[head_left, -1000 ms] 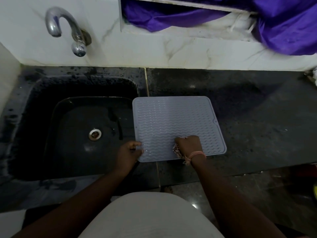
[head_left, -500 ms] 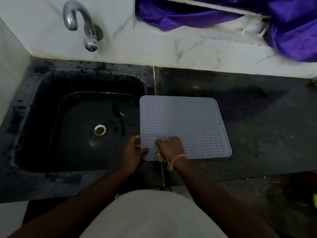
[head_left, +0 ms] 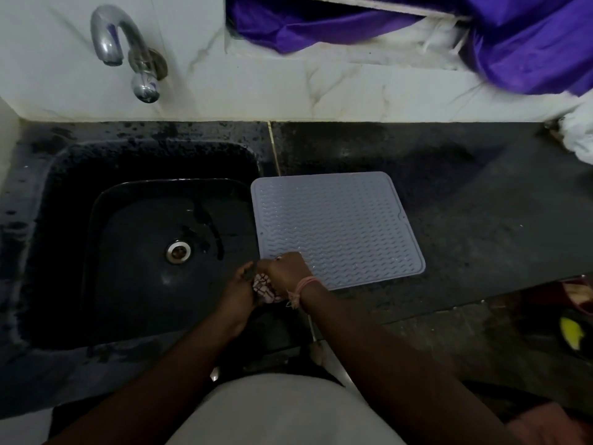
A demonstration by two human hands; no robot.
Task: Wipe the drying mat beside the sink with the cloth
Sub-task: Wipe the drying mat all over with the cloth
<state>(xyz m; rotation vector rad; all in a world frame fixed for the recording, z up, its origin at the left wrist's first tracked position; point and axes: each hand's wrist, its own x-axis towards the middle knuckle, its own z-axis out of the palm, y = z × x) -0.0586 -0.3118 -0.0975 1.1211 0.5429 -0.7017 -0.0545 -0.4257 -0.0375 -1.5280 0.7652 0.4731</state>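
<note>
Now cloth [head_left: 264, 289] bunched between both hands — mat's [head_left: 337, 226] near-left corner.

head-worn wide-angle view, looking steeply down, close over sink [head_left: 134, 252] and counter [head_left: 481, 220]

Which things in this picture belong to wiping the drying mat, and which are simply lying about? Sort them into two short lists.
Part of the job:
drying mat, beside the sink
cloth, bunched at the mat's near left corner
right hand, on the cloth
left hand, touching the cloth

Just lying about:
sink
tap
purple fabric
</note>
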